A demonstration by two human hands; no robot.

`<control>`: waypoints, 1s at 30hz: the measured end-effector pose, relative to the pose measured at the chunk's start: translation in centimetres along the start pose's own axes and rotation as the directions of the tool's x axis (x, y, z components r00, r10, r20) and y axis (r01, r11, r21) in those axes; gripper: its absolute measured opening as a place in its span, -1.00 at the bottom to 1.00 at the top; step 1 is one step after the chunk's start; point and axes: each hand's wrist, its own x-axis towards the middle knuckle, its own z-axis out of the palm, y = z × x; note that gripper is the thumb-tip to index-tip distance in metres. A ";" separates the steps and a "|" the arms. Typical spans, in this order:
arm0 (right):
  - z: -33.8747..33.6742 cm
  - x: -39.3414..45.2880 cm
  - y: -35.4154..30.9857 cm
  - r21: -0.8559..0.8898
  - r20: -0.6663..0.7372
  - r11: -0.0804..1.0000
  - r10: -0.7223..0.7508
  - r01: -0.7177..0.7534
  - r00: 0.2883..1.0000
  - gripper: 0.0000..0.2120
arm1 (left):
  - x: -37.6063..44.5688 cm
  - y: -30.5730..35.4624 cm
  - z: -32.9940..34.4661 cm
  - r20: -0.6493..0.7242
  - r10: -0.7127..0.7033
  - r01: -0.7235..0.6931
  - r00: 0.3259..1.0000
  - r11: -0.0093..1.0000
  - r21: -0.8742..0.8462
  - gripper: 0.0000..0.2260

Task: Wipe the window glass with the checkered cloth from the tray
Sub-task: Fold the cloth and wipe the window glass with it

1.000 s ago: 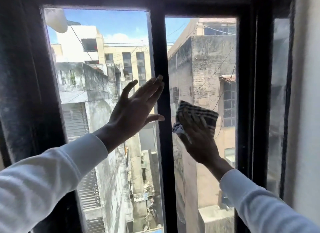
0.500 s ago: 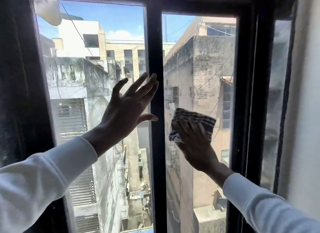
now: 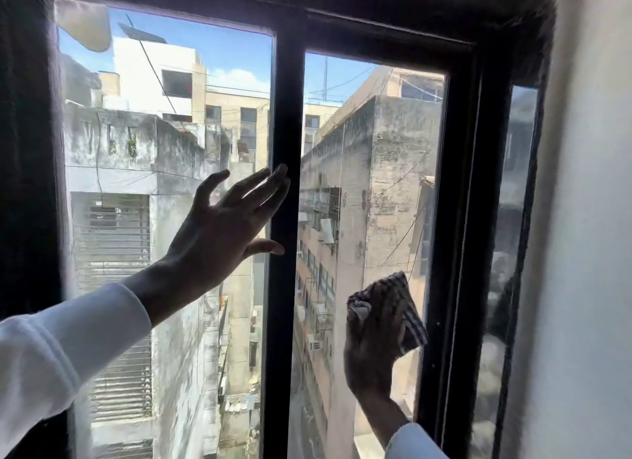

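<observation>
Checkered cloth (image 3: 403, 308) lower, right hand (image 3: 374, 349) clutching.

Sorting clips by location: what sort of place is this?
Probably an upper-floor room in a dense city block: a black-framed window, weathered concrete buildings close outside, and a narrow alley far below.

The left hand (image 3: 219, 226) is raised flat, fingers (image 3: 263, 188) spread and open. The right hand (image 3: 372, 349) sits lower, apparently pressing, fingers curled around a cloth (image 3: 408, 325).
</observation>
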 end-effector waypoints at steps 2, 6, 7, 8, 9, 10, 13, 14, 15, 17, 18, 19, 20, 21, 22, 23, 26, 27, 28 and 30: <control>1.1 -2.7 -1.2 -0.051 0.034 0.980 -0.191 0.192 0.981 -0.32 | 0.1 0.0 -0.2 -0.006 0.001 -0.001 1.000 0.999 0.043 -0.12; -0.6 0.6 2.2 -0.246 0.202 0.653 -0.689 0.717 0.697 -0.32 | 0.3 -0.1 -0.4 -0.016 0.018 -0.017 1.000 0.997 0.079 -0.12; -0.9 1.7 2.1 -0.213 0.096 0.819 -0.526 0.534 0.845 -0.32 | 0.3 -0.1 -0.5 -0.016 0.014 -0.013 1.000 0.997 0.075 -0.12; -1.0 2.4 1.1 -0.097 -0.072 0.982 -0.169 0.162 0.983 -0.31 | 0.4 -0.1 -0.5 -0.009 0.009 -0.008 1.000 0.998 0.069 -0.12; -0.6 2.5 -0.2 0.022 -0.188 0.985 0.171 -0.170 0.967 -0.28 | 0.3 0.0 -0.5 0.001 0.003 -0.003 1.000 0.998 0.061 -0.12; -0.2 2.4 -1.6 0.031 -0.251 0.951 0.306 -0.308 0.918 -0.26 | 0.3 0.1 -0.5 0.007 -0.002 0.001 1.000 0.999 0.051 -0.12; 0.4 1.1 -2.5 -0.144 -0.084 0.983 -0.130 0.117 0.988 -0.34 | 0.2 0.1 -0.4 0.022 -0.003 0.003 1.000 1.000 0.021 -0.12; 0.2 2.3 -1.7 -0.214 0.002 0.933 -0.296 0.290 0.955 -0.39 | 0.2 0.1 -0.3 0.014 -0.006 0.006 1.000 1.000 0.013 -0.12; -0.3 4.3 -1.4 -0.255 0.037 0.895 -0.369 0.366 0.929 -0.42 | 0.2 0.0 -0.2 0.002 -0.009 0.009 1.000 1.000 0.005 -0.12; -0.8 7.7 -2.5 -0.256 -0.095 0.954 -0.189 0.160 0.977 -0.44 | 0.1 0.0 0.1 -0.011 -0.011 0.010 1.000 1.000 -0.023 -0.12; -0.9 8.3 -3.5 -0.205 -0.105 0.975 -0.104 0.080 0.989 -0.46 | 0.0 0.0 0.3 -0.010 -0.019 0.018 1.000 0.999 -0.035 -0.12; -0.9 8.1 -4.1 -0.197 -0.079 0.964 -0.195 0.176 0.978 -0.46 | -0.1 0.0 0.4 -0.014 -0.026 0.025 1.000 0.999 -0.044 -0.12; -0.6 7.2 -3.6 -0.233 0.013 0.866 -0.451 0.442 0.892 -0.45 | -0.2 0.1 0.4 -0.019 -0.032 0.031 0.999 0.998 -0.053 -0.12; -0.6 6.5 -2.0 -0.249 0.123 0.690 -0.674 0.680 0.728 -0.41 | -0.2 0.1 0.4 -0.019 -0.034 0.032 0.999 0.997 -0.065 -0.12; -1.2 6.2 0.1 -0.241 0.195 0.563 -0.769 0.790 0.608 -0.34 | -0.2 0.1 0.3 -0.014 -0.036 0.035 0.999 0.997 -0.075 -0.12; -1.7 5.5 1.9 -0.234 0.182 0.610 -0.738 0.757 0.650 -0.30 | -0.1 0.1 0.2 -0.001 -0.037 0.037 0.999 0.996 -0.083 -0.11; -1.4 0.6 2.3 -0.096 -0.051 0.988 -0.129 0.124 0.990 -0.46 | -0.2 0.6 0.0 0.028 -0.048 0.051 0.998 0.994 -0.101 -0.10; -0.7 -1.4 1.9 -0.084 -0.044 0.993 -0.084 0.080 0.995 -0.45 | -0.2 0.7 -0.1 0.042 -0.063 0.068 0.997 0.990 -0.126 -0.09; 0.0 -3.5 1.6 -0.119 0.020 0.972 -0.200 0.201 0.980 -0.38 | -0.2 1.0 -0.3 0.045 -0.077 0.083 0.996 0.987 -0.139 -0.10; 0.2 -5.1 2.0 -0.134 0.167 0.885 -0.424 0.447 0.890 -0.34 | -0.2 1.7 -0.5 0.081 -0.107 0.120 0.991 0.978 -0.172 -0.14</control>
